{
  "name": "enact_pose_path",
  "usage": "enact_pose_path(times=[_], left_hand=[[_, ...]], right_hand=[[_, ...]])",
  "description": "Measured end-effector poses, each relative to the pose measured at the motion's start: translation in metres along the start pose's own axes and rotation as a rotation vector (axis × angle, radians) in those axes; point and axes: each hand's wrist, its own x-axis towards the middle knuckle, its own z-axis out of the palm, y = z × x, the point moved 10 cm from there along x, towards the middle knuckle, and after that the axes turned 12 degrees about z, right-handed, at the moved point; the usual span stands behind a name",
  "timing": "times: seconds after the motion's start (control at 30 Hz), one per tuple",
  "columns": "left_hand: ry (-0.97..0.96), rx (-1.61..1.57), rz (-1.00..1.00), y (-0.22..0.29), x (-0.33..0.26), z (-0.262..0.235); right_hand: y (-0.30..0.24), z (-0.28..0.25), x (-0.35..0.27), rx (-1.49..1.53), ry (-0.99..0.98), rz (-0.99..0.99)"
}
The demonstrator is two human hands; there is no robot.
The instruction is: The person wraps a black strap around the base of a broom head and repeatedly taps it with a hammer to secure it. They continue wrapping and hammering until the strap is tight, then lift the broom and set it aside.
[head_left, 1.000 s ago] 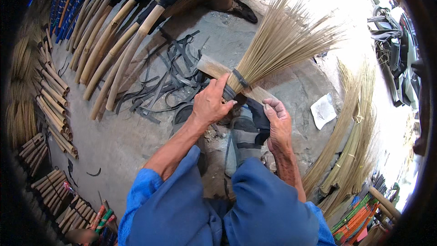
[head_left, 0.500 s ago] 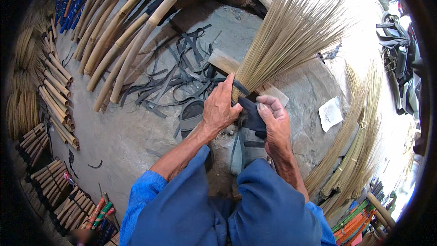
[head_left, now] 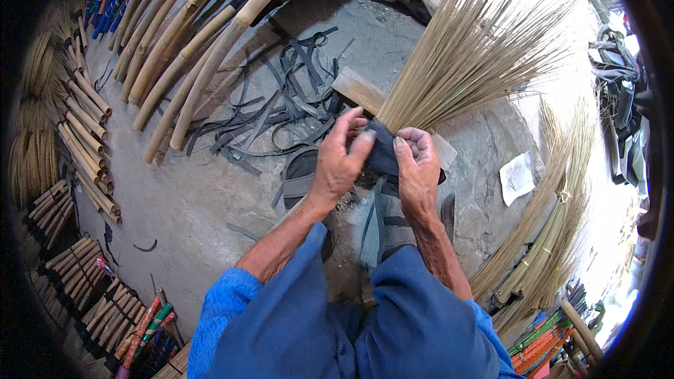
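Observation:
A broom head of dry grass stalks (head_left: 456, 63) fans out toward the upper right. Around its narrow bound end lies a piece of black sheet material (head_left: 383, 153), like rubber or cloth. My right hand (head_left: 420, 172) pinches this black wrap at its right side, thumb against curled fingers. To the left of the wrap is my left hand (head_left: 340, 161), its thumb and fingers apart, the thumb tip close to the black edge. Whether the thumb touches it I cannot tell. A wooden block (head_left: 359, 90) lies under the broom's bound end.
Black strips (head_left: 281, 109) lie tangled on the stone floor beyond my left hand. Long bamboo handles (head_left: 210, 63) lean at upper left, with shorter cut lengths (head_left: 88, 144) beside them. Grass bundles (head_left: 554, 217) and a white sheet (head_left: 517, 178) lie right. My sandalled feet (head_left: 390, 214) are below the broom.
The black piece, which hung loose below the stalks, now lies around the bound end. My left hand has let go of the stalks, and the broom has shifted slightly right.

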Motion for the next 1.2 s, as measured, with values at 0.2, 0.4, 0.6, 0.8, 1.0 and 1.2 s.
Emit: enact_pose_path(times=[0.2, 0.4, 0.6, 0.8, 1.0, 1.2], left_hand=[[-0.106, 0.302, 0.084, 0.012, 0.006, 0.01], [-0.125, 0.308, 0.108, 0.016, 0.004, 0.01], [-0.122, 0.236, 0.066, 0.009, 0.007, 0.011], [-0.083, 0.098, 0.002, 0.001, 0.01, 0.009], [-0.114, 0.16, -0.014, -0.003, 0.014, 0.012], [-0.232, 0.12, -0.175, -0.018, 0.018, 0.022]], right_hand=[[0.007, -0.01, -0.009, -0.372, -0.001, 0.11], [0.014, -0.007, -0.009, -0.226, -0.063, 0.066], [0.011, -0.008, -0.006, -0.217, -0.005, 0.055], [0.008, -0.006, -0.003, -0.289, 0.042, -0.026], [0.01, -0.007, -0.002, -0.3, 0.06, -0.033], [0.006, -0.01, 0.003, -0.353, 0.115, -0.06]])
